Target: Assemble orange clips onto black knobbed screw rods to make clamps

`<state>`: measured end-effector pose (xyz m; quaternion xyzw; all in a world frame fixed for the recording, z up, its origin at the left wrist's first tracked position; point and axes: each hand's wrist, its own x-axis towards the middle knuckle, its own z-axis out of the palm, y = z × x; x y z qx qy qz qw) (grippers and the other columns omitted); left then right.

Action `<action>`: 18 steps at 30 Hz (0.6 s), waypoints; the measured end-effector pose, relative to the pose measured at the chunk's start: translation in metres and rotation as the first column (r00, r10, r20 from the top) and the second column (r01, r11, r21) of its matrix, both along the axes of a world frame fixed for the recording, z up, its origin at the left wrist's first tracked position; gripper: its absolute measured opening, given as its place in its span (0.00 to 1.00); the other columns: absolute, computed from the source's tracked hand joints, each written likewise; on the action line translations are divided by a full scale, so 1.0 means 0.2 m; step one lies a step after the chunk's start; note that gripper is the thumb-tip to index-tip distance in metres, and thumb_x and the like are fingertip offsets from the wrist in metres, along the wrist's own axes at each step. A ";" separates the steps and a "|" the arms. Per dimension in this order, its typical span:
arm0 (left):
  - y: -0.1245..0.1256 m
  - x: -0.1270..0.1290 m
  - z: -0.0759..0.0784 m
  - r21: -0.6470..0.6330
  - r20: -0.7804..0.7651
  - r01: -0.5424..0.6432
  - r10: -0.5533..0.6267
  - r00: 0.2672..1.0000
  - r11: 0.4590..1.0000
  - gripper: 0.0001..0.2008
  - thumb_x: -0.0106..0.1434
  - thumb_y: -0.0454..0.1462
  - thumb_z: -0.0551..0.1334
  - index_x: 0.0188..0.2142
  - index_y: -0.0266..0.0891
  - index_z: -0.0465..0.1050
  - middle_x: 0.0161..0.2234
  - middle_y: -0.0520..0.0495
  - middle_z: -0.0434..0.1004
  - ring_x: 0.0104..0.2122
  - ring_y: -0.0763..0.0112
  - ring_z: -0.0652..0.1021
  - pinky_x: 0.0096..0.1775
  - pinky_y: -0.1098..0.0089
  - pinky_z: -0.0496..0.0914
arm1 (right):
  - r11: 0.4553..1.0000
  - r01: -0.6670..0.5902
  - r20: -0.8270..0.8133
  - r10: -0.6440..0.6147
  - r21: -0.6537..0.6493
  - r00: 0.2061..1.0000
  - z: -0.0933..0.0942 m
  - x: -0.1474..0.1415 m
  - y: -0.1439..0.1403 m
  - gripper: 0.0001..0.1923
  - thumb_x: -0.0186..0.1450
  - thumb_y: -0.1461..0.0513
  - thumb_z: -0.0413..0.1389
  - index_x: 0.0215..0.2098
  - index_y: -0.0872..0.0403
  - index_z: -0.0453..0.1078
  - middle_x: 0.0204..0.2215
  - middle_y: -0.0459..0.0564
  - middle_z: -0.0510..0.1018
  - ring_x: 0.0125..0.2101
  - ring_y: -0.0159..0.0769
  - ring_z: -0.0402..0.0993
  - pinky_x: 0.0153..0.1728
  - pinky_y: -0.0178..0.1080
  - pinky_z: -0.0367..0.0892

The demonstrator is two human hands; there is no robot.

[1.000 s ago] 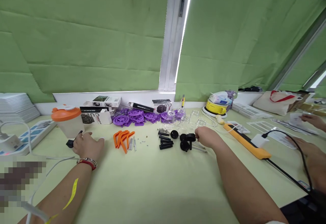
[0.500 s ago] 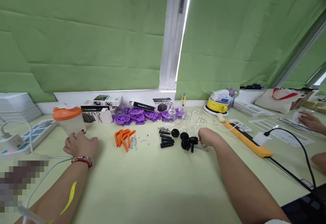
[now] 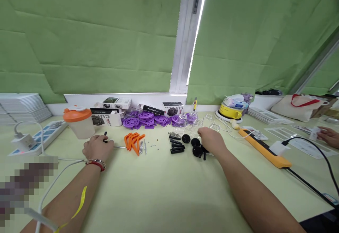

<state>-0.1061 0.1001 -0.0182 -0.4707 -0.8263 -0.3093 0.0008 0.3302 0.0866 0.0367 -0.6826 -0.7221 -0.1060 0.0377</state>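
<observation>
My left hand [image 3: 97,149] lies on the pale green table [image 3: 164,190], closed around a screwdriver [image 3: 119,147]; its black handle end sticks up behind the fingers and the thin metal shaft points right toward several orange plastic pieces [image 3: 134,140]. My right hand [image 3: 211,139] rests palm down over black round knobs [image 3: 195,146], fingers curled; whether it grips one is hidden. Black cylinders [image 3: 177,147] and small metal pins [image 3: 143,147] lie between my hands.
An orange-lidded cup [image 3: 78,122] stands behind my left hand. Purple discs [image 3: 145,119], small boxes [image 3: 111,115] and clear jars [image 3: 186,120] line the back. A white power strip [image 3: 39,138] is at left, an orange one [image 3: 265,149] at right. Another person's hand [image 3: 329,136] is far right.
My left hand has moved right, away from the cup, and now holds the screwdriver with its shaft showing. My right hand has shifted left over the black knobs. The view has panned slightly.
</observation>
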 end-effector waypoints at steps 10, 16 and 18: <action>0.05 -0.02 -0.05 -0.024 0.149 0.000 0.004 0.989 1.000 0.17 0.44 0.36 0.61 0.36 0.40 0.76 0.44 0.38 0.76 0.44 0.44 0.73 0.45 0.51 0.65 | 0.881 -0.468 -0.089 0.462 -0.071 0.882 -0.17 -0.63 0.10 0.17 0.64 0.69 0.45 0.49 0.52 0.65 0.38 0.52 0.72 0.33 0.36 0.70 0.26 0.35 0.53; 0.06 -0.05 -0.09 0.084 0.187 0.029 -0.045 0.981 0.996 0.16 0.40 0.28 0.59 0.31 0.39 0.76 0.39 0.39 0.77 0.40 0.50 0.75 0.39 0.60 0.69 | 0.905 -0.403 -0.112 0.390 -0.136 0.914 -0.20 -0.73 0.22 0.12 0.63 0.68 0.47 0.40 0.53 0.71 0.37 0.52 0.72 0.33 0.35 0.70 0.28 0.34 0.55; 0.07 -0.05 -0.11 0.138 0.205 0.018 -0.046 0.978 0.990 0.15 0.39 0.27 0.58 0.29 0.38 0.75 0.39 0.40 0.76 0.38 0.53 0.75 0.38 0.61 0.69 | 0.905 -0.401 -0.115 0.388 -0.142 0.915 -0.23 -0.74 0.24 0.12 0.62 0.69 0.48 0.36 0.53 0.72 0.36 0.51 0.73 0.32 0.34 0.70 0.28 0.33 0.55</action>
